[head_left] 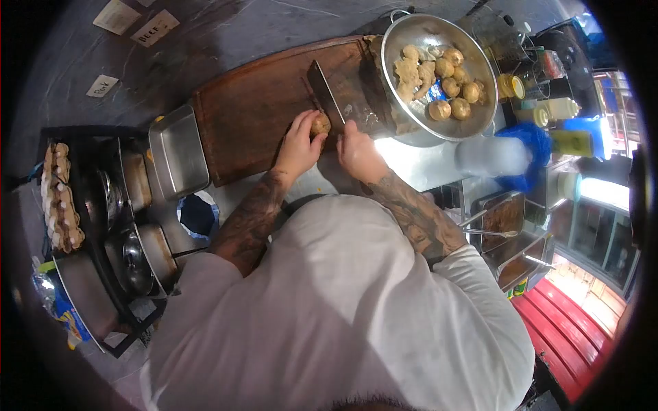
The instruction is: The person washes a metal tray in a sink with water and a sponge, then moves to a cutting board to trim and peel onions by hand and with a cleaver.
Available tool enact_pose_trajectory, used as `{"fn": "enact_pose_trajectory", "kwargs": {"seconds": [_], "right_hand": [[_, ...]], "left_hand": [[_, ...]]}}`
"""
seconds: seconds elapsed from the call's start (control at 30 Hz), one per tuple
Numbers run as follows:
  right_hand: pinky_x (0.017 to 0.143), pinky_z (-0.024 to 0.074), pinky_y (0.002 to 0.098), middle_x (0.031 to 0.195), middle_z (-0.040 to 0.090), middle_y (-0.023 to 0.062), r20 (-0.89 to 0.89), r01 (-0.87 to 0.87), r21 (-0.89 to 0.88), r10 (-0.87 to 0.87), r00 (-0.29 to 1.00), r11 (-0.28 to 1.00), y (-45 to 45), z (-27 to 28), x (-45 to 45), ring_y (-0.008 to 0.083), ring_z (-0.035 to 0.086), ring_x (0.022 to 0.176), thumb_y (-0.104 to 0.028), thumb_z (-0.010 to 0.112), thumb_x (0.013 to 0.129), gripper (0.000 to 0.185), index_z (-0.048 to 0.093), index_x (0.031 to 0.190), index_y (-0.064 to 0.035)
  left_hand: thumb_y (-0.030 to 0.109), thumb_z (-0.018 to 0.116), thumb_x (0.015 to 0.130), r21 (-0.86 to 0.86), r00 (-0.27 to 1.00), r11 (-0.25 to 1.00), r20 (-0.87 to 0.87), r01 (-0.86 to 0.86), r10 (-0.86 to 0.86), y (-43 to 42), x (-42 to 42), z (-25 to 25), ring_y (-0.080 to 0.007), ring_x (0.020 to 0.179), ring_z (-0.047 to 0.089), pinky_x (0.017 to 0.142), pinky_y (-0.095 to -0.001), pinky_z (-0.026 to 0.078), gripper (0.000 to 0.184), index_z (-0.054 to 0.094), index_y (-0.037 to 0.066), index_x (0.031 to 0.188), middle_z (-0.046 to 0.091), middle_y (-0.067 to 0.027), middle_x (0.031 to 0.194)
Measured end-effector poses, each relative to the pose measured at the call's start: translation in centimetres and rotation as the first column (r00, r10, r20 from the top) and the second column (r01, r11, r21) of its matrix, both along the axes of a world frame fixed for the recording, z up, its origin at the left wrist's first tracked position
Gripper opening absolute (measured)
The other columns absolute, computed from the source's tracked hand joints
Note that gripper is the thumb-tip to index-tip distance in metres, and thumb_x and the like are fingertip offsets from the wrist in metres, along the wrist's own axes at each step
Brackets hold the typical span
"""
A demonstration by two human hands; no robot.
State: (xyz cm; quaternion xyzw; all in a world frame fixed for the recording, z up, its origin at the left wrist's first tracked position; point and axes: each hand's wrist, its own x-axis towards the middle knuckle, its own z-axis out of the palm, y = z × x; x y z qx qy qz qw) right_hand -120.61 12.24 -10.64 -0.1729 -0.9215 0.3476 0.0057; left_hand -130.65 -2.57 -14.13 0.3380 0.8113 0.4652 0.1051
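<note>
Brown wood makes up the big cutting board (250,103). Near the board's front edge, right of its middle, is a small round onion (321,124). The left hand (299,142) has it, with the fingers bent around the far side and the thumb on the near side. The right hand (361,152), also by the board's front edge, has its fingers wrapped around the handle of a big knife (325,94). The blade points toward the board's back edge, and its tip leans left. The onion sits just left of the blade, near the handle end. I can't tell if they touch. The onion looks too round to have a clear long way. Right of the board is a metal bowl (491,103) with more onions (460,108).
</note>
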Motion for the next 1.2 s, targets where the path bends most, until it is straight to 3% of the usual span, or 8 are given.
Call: {"fn": "enact_pose_trajectory", "kwargs": {"seconds": [0.43,0.5,0.7,0.83,0.93,1.0,1.1,1.2], "right_hand": [[0.062,0.0497,0.0593,0.072,0.062,0.0308,-0.093,0.012,-0.045,-0.016,0.996,0.999,-0.3,-3.0,-0.1,0.0498,0.064,0.069,-0.013,0.055,0.095,0.019,0.043,0.097,0.0011],[0.061,0.0491,0.0594,0.071,0.062,0.0309,-0.091,0.032,-0.062,-0.037,0.995,0.998,-0.3,-3.1,0.1,0.0499,0.064,0.069,-0.012,0.055,0.095,0.018,0.043,0.097,0.0010],[0.063,0.0479,0.0601,0.071,0.061,0.0313,-0.102,0.052,-0.085,-0.061,0.993,0.995,0.3,-3.1,0.1,0.0515,0.062,0.070,-0.013,0.055,0.095,0.019,0.042,0.098,0.0013],[0.065,0.0481,0.0604,0.073,0.061,0.0325,-0.104,0.068,-0.116,-0.080,0.991,0.991,0.5,-3.6,0.0,0.0526,0.062,0.072,-0.014,0.056,0.095,0.021,0.042,0.098,0.0019],[0.066,0.0483,0.0608,0.074,0.062,0.0334,-0.119,0.056,-0.140,-0.073,0.990,0.989,0.7,-4.4,0.0,0.0528,0.062,0.073,-0.014,0.056,0.095,0.021,0.043,0.099,0.0023],[0.066,0.0484,0.0609,0.074,0.062,0.0338,-0.125,0.044,-0.147,-0.063,0.990,0.988,0.7,-4.5,-0.1,0.0528,0.062,0.073,-0.014,0.056,0.095,0.021,0.043,0.099,0.0025],[0.067,0.0485,0.0611,0.074,0.062,0.0345,-0.089,0.060,-0.147,-0.073,0.993,0.987,0.7,-4.0,-0.2,0.0528,0.063,0.074,-0.013,0.056,0.094,0.021,0.043,0.100,0.0034],[0.068,0.0487,0.0609,0.074,0.061,0.0350,-0.089,0.051,-0.136,-0.064,0.994,0.989,0.7,-3.8,-0.2,0.0529,0.063,0.074,-0.013,0.055,0.094,0.021,0.044,0.100,0.0041]], "left_hand": [[0.011,0.068,0.087,-0.017,1.000,1.000,0.002,-0.007,0.007,-0.3,-0.4,-0.1,-0.0423,0.121,0.054,0.101,-0.0447,0.047,0.049,0.049,0.002,0.132,0.051,-0.0215,0.136],[0.009,0.071,0.085,-0.055,1.000,0.998,-0.013,-0.015,0.014,-0.1,-0.5,0.1,-0.0342,0.118,0.060,0.092,-0.0401,0.055,0.051,0.051,0.003,0.132,0.056,-0.0172,0.134],[0.015,0.074,0.078,-0.239,0.995,0.971,0.101,0.012,0.013,-0.2,-1.3,4.1,-0.0408,0.111,0.060,0.096,-0.0435,0.050,0.053,0.053,0.005,0.125,0.061,-0.0211,0.121],[0.017,0.074,0.077,-0.119,0.998,0.992,0.056,0.029,-0.023,0.1,-1.8,3.9,-0.0400,0.110,0.059,0.094,-0.0432,0.050,0.051,0.056,0.006,0.124,0.058,-0.0209,0.121],[0.021,0.076,0.075,-0.337,0.994,0.935,0.026,0.109,-0.107,1.7,-1.7,4.9,-0.0395,0.112,0.060,0.095,-0.0436,0.051,0.058,0.058,0.004,0.127,0.056,-0.0204,0.125],[0.020,0.077,0.074,-0.694,0.991,0.718,-0.057,0.049,-0.122,3.9,-0.9,6.8,-0.0424,0.110,0.058,0.096,-0.0481,0.050,0.051,0.066,0.000,0.119,0.052,-0.0217,0.123],[0.020,0.079,0.072,-0.823,0.957,0.567,-0.192,-0.037,-0.215,5.6,-0.4,8.1,-0.0436,0.104,0.060,0.095,-0.0511,0.051,0.045,0.070,-0.002,0.111,0.055,-0.0214,0.120],[0.023,0.080,0.073,-0.844,0.966,0.535,-0.172,-0.042,-0.195,6.2,-1.4,4.8,-0.0439,0.101,0.062,0.093,-0.0491,0.052,0.043,0.072,-0.003,0.106,0.058,-0.0224,0.118]]}}
